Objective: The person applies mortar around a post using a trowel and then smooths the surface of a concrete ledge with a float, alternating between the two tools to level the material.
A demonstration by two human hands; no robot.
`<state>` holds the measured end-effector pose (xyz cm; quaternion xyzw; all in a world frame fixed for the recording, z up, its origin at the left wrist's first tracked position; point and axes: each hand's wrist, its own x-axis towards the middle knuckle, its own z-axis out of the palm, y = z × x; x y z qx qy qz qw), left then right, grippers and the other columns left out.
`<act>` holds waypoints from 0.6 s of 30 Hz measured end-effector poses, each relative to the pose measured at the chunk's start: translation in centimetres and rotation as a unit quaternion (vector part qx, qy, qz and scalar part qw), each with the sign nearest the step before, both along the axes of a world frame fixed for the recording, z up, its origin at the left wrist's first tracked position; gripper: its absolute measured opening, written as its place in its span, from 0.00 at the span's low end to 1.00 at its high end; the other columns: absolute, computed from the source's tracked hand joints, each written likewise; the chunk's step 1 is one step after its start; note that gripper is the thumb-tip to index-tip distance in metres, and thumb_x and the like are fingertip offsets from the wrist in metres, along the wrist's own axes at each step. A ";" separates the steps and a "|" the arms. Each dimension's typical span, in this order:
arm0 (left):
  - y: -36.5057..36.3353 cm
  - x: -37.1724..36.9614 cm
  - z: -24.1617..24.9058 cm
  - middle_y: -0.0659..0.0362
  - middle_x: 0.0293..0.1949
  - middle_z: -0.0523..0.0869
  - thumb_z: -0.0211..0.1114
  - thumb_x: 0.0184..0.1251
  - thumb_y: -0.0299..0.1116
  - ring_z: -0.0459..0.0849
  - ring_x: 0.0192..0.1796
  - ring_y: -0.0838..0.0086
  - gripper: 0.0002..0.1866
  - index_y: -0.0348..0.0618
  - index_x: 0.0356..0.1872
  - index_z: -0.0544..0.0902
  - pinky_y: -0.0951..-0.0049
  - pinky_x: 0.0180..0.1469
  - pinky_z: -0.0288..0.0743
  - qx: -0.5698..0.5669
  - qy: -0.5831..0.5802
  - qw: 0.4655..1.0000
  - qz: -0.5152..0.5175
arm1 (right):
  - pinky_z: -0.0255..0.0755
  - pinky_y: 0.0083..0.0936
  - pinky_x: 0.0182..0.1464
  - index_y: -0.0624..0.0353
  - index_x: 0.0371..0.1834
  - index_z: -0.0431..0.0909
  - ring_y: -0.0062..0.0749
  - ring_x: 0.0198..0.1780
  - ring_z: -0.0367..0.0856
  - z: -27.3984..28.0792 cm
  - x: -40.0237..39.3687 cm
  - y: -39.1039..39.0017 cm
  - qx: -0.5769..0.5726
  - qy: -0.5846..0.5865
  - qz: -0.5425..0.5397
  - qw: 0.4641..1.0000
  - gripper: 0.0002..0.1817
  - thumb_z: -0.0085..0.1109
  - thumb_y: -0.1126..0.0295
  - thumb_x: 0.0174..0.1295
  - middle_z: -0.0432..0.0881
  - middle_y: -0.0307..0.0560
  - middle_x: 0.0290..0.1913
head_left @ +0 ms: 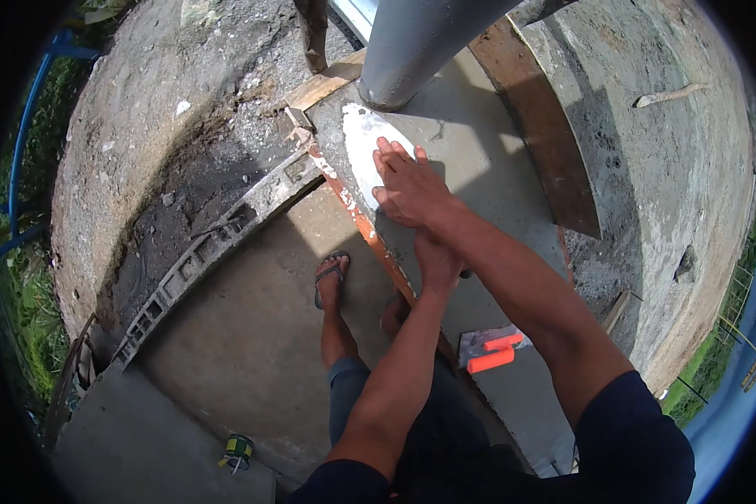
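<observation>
My right hand (pixel 410 186) lies flat with its fingers spread over a bright white, glaring flat shape (pixel 364 149) on the grey concrete surface (pixel 470 143). Partly covered by my right forearm, my left hand (pixel 438 259) is closed close below it. A small dark end shows beside the left hand, but I cannot tell what that hand grips. Nearer my body, a trowel with a bright orange handle (pixel 491 359) rests on the concrete. Along the slab's left side runs an orange-red edge strip (pixel 353 210) spotted with white.
A thick grey post (pixel 420 50) stands just beyond my hands. Brown formwork (pixel 546 126) curves along the right, and a row of hollow blocks (pixel 202 260) borders the lower floor at left. A small green can (pixel 237 451) sits near the bottom. Loose rubble lies behind the blocks.
</observation>
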<state>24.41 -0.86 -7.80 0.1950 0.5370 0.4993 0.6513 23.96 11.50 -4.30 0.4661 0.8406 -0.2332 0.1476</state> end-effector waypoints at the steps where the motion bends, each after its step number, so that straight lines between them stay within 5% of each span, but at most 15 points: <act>1: 0.9 -0.5 -1.9 0.63 0.26 0.77 0.71 0.62 0.39 0.74 0.25 0.82 0.16 0.41 0.37 0.74 0.71 0.21 0.66 -0.013 -0.028 0.999 -0.010 | 0.42 0.55 0.77 0.63 0.75 0.56 0.47 0.81 0.46 -0.6 -0.5 1.1 -0.011 0.002 -0.006 1.000 0.34 0.45 0.56 0.70 0.46 0.54 0.81; 2: 1.0 -0.2 -7.2 0.64 0.24 0.75 0.71 0.61 0.40 0.72 0.22 0.82 0.17 0.40 0.36 0.73 0.72 0.19 0.64 0.010 0.025 0.999 -0.035 | 0.42 0.54 0.78 0.63 0.75 0.55 0.47 0.81 0.46 -1.2 -1.0 1.9 -0.023 0.005 -0.012 1.000 0.35 0.45 0.56 0.70 0.45 0.54 0.81; 4: 1.2 -1.1 -7.8 0.66 0.21 0.74 0.71 0.62 0.40 0.69 0.19 0.82 0.17 0.40 0.35 0.73 0.72 0.17 0.61 -0.011 0.083 0.996 -0.036 | 0.41 0.56 0.77 0.62 0.76 0.54 0.45 0.81 0.44 -2.6 -2.0 2.2 -0.020 -0.006 -0.006 1.000 0.35 0.44 0.56 0.70 0.45 0.52 0.81; 7: 2.1 -2.3 -0.3 0.65 0.21 0.75 0.68 0.65 0.37 0.69 0.19 0.82 0.14 0.39 0.34 0.73 0.72 0.18 0.62 -0.067 0.085 0.994 0.018 | 0.40 0.57 0.77 0.62 0.76 0.55 0.44 0.81 0.43 -2.3 -2.3 1.9 -0.039 0.000 -0.002 0.999 0.34 0.42 0.57 0.70 0.45 0.51 0.81; 11: 1.2 -2.3 0.5 0.63 0.29 0.79 0.63 0.68 0.32 0.77 0.31 0.79 0.08 0.39 0.39 0.75 0.72 0.29 0.70 -0.019 0.097 0.995 -0.014 | 0.40 0.57 0.77 0.62 0.76 0.56 0.43 0.81 0.43 -1.9 -3.4 1.0 -0.055 -0.010 0.023 0.998 0.33 0.42 0.59 0.69 0.46 0.51 0.81; 14: -0.8 -1.4 -1.8 0.62 0.32 0.81 0.64 0.68 0.31 0.80 0.36 0.78 0.09 0.38 0.42 0.74 0.73 0.33 0.73 0.088 0.338 0.932 -0.098 | 0.40 0.57 0.77 0.63 0.75 0.57 0.44 0.81 0.45 -1.3 -3.1 -0.2 -0.055 -0.014 0.040 0.998 0.33 0.43 0.58 0.68 0.48 0.53 0.80; 16: -1.9 0.0 -0.4 0.60 0.32 0.81 0.64 0.67 0.32 0.81 0.35 0.75 0.10 0.37 0.40 0.74 0.71 0.34 0.74 0.112 0.342 0.932 -0.049 | 0.40 0.57 0.77 0.64 0.74 0.58 0.44 0.81 0.46 0.1 -2.1 -1.5 -0.058 -0.025 0.059 0.996 0.33 0.43 0.58 0.68 0.49 0.54 0.80; 18: -2.6 0.6 2.5 0.58 0.31 0.81 0.63 0.68 0.33 0.82 0.34 0.70 0.11 0.36 0.38 0.74 0.68 0.35 0.75 0.051 0.180 0.981 0.045 | 0.39 0.57 0.77 0.66 0.74 0.58 0.45 0.80 0.47 1.4 -1.2 -2.5 -0.062 -0.035 0.080 0.994 0.34 0.43 0.57 0.68 0.50 0.56 0.80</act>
